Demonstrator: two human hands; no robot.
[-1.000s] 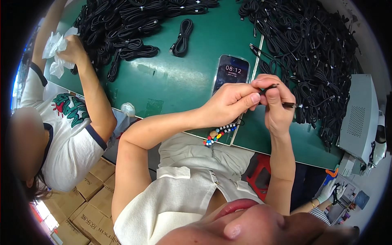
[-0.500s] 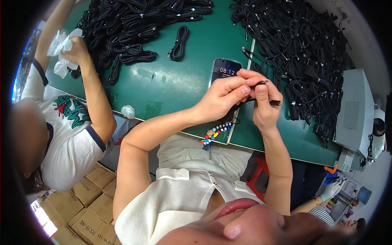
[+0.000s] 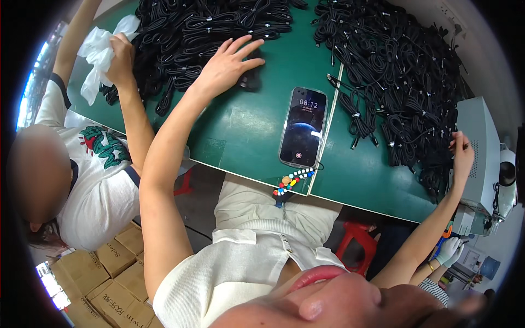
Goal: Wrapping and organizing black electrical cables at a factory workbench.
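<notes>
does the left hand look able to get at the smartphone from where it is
Likely yes: the smartphone lies face up with nothing on it, and mostly bare green tabletop separates it from the spread left hand.

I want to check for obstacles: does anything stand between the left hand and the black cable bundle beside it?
Nothing visible does: the blurred cable bundle is right beside the left hand, partly hidden by it. Contact cannot be told.

Looped black cables (image 3: 394, 82) heaped left and right
</notes>
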